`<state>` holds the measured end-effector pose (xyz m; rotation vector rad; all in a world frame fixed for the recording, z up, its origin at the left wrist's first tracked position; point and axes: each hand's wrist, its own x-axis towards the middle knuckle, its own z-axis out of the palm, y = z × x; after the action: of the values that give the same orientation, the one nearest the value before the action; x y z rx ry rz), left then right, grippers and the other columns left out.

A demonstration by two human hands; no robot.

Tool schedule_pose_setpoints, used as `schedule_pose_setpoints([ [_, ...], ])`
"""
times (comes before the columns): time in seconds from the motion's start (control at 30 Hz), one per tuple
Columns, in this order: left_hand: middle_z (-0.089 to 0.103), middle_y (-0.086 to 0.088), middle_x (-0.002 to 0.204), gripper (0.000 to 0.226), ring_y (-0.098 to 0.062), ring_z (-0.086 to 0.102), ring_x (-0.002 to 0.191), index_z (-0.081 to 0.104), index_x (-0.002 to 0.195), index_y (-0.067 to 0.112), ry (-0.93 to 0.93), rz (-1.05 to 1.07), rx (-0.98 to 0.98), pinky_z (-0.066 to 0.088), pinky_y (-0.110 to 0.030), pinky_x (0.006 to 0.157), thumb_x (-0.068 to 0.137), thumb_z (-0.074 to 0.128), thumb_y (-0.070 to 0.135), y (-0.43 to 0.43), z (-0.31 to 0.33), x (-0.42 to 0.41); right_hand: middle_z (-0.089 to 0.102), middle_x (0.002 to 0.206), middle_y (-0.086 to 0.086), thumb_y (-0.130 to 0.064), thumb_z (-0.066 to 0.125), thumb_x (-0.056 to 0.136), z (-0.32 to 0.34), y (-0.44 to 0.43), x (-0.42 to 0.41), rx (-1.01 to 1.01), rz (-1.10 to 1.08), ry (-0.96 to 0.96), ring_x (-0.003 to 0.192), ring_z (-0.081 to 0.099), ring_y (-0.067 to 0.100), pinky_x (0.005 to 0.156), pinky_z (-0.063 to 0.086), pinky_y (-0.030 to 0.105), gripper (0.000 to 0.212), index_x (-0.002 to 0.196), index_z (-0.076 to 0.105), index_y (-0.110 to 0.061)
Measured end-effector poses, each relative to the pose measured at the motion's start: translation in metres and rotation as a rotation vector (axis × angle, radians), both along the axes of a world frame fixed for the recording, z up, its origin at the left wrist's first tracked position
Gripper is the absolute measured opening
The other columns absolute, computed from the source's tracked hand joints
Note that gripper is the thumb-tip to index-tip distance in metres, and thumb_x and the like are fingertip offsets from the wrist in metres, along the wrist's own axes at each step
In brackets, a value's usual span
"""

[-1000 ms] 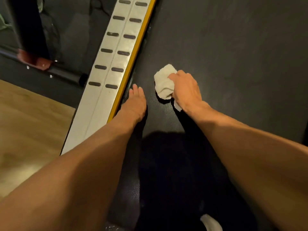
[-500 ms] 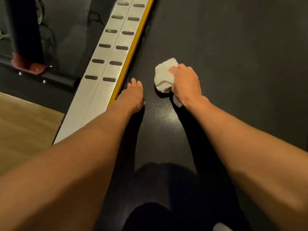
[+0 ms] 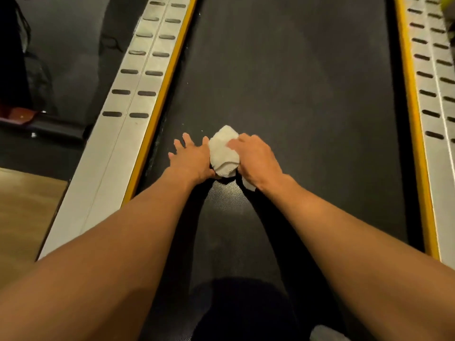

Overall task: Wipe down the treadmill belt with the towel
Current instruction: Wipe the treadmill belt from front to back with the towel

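Note:
A crumpled white towel [image 3: 223, 153] lies bunched on the black treadmill belt [image 3: 295, 82], left of the belt's middle. My right hand [image 3: 256, 159] grips the towel from its right side, fingers curled over the cloth, and a loose corner sticks out under the wrist. My left hand [image 3: 190, 156] lies flat on the belt with fingers spread, its thumb side touching the towel's left edge. Both forearms reach forward from the bottom of the frame.
Silver side rails with dark slots and yellow edging run along the belt at left [image 3: 128, 94] and right [image 3: 435, 94]. Wooden floor [image 3: 22, 205] shows at the lower left. A dark metal frame with a red part [image 3: 22, 114] stands beyond it.
The view has swung right, so the right rail now shows. My left hand has moved in from the left rail to touch the towel. My right hand still grips the towel.

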<state>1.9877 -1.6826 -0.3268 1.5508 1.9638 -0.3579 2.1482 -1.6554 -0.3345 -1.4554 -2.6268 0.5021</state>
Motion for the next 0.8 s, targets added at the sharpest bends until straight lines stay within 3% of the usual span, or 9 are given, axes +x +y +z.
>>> schedule_pose_setpoints([
  [0.1,-0.011,-0.027,0.158,0.114,-0.051,-0.005,0.144,0.002,0.155,0.022,-0.023,0.003,-0.029,0.012,-0.062,0.115,0.074,0.075,0.053,-0.002,0.005,0.001,0.058,0.102,0.004,-0.005,0.059,0.084,0.004,-0.003,0.006,-0.032,-0.072,0.029,0.094,0.051,0.027,0.075,0.049,0.04,0.035,0.115,0.061,-0.022],
  [0.3,-0.016,-0.029,0.156,0.117,-0.053,-0.008,0.143,-0.003,0.155,0.018,-0.01,0.011,-0.072,0.01,-0.063,0.114,0.075,0.077,0.048,0.008,0.005,0.006,0.055,0.105,0.009,0.002,0.054,0.079,-0.002,0.04,0.007,0.093,-0.252,-0.061,0.093,0.05,0.032,0.071,0.043,0.037,0.041,0.116,0.059,-0.014],
  [0.47,-0.012,-0.027,0.158,0.12,-0.052,-0.006,0.143,-0.002,0.155,0.018,0.023,0.0,-0.059,0.013,-0.063,0.113,0.073,0.079,0.047,0.018,-0.003,0.005,0.056,0.098,0.004,-0.011,0.059,0.08,-0.006,0.007,-0.008,0.063,-0.04,0.001,0.088,0.05,0.027,0.065,0.04,0.035,0.026,0.106,0.061,-0.016],
  [0.6,-0.002,-0.03,0.157,0.122,-0.055,0.004,0.142,0.007,0.154,0.019,0.054,-0.036,-0.035,0.021,-0.063,0.114,0.064,0.081,0.054,0.025,-0.011,0.002,0.056,0.097,0.006,-0.01,0.057,0.079,-0.01,0.057,0.02,0.153,-0.113,-0.043,0.089,0.053,0.03,0.064,0.039,0.034,0.026,0.104,0.06,-0.018],
  [0.7,0.019,-0.031,0.152,0.122,-0.052,0.017,0.14,0.019,0.15,0.018,0.081,-0.052,-0.014,0.028,-0.061,0.111,0.056,0.081,0.063,0.031,-0.017,-0.004,0.055,0.102,0.009,-0.007,0.054,0.079,-0.018,0.083,0.031,0.186,-0.263,-0.026,0.094,0.053,0.035,0.069,0.042,0.037,0.036,0.113,0.059,-0.016],
  [0.8,0.018,-0.031,0.153,0.118,-0.052,0.014,0.141,0.02,0.149,0.018,0.095,-0.039,0.025,0.025,-0.064,0.111,0.057,0.081,0.062,0.027,-0.017,-0.001,0.056,0.105,0.01,-0.008,0.055,0.081,-0.015,0.046,0.011,0.155,-0.15,-0.024,0.096,0.052,0.034,0.071,0.044,0.04,0.035,0.115,0.058,-0.015],
])
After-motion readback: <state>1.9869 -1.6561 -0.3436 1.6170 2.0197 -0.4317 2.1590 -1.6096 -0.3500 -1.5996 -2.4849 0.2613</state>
